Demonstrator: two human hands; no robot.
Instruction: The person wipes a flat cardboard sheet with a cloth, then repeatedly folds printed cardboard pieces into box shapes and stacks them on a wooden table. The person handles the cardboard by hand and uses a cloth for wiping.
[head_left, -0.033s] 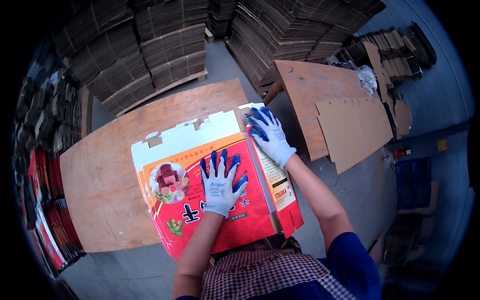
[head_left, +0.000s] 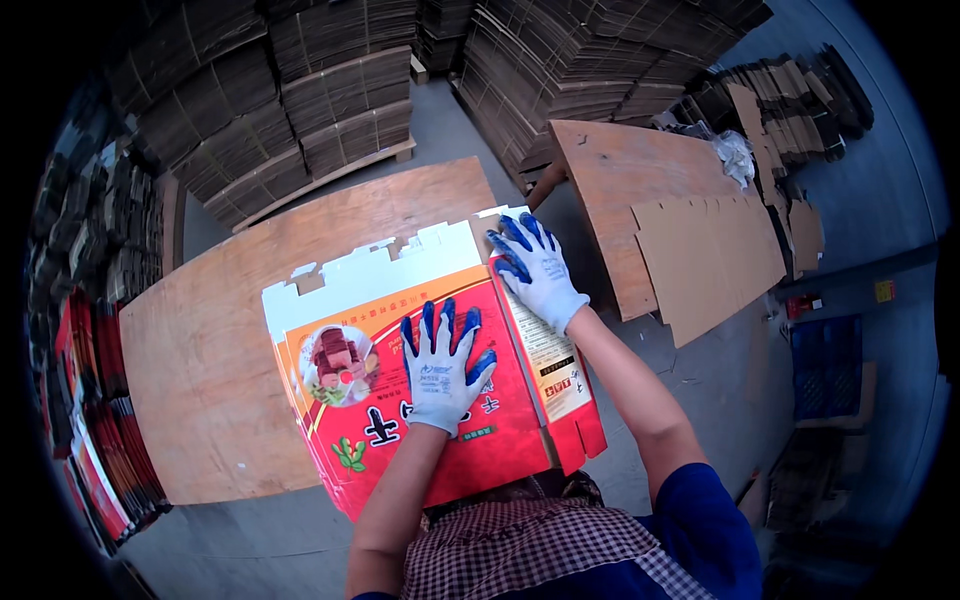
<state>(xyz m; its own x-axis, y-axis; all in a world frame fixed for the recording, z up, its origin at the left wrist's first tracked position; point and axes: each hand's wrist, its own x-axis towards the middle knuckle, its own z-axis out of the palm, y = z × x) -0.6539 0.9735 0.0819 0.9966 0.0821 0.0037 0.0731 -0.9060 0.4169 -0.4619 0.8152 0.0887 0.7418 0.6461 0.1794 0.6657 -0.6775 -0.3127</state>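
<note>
A flattened printed carton (head_left: 450,285), red and orange with a food picture and white edge flaps, lies on a wooden table. My left hand (head_left: 438,375), in a white glove with blue-coated fingers, rests flat on its large red panel, fingers spread. My right hand (head_left: 540,268), gloved the same way, lies over the upper end of the narrow side panel (head_left: 562,385). Its fingers are stretched and a little apart, touching the brown and white flap at the far edge. Neither hand grips anything. My right palm hides part of the side panel.
The plywood table (head_left: 210,350) extends left of the carton. A second wooden table (head_left: 620,190) at right bears a brown cardboard sheet (head_left: 710,260). Strapped cardboard stacks (head_left: 345,100) stand on pallets behind. Red cartons (head_left: 115,430) are piled at left, and a blue crate (head_left: 828,365) is at right.
My right hand has shifted very slightly left, and the narrow side panel sits closer to the main panel, with a thinner gap between them. My left hand stays put.
</note>
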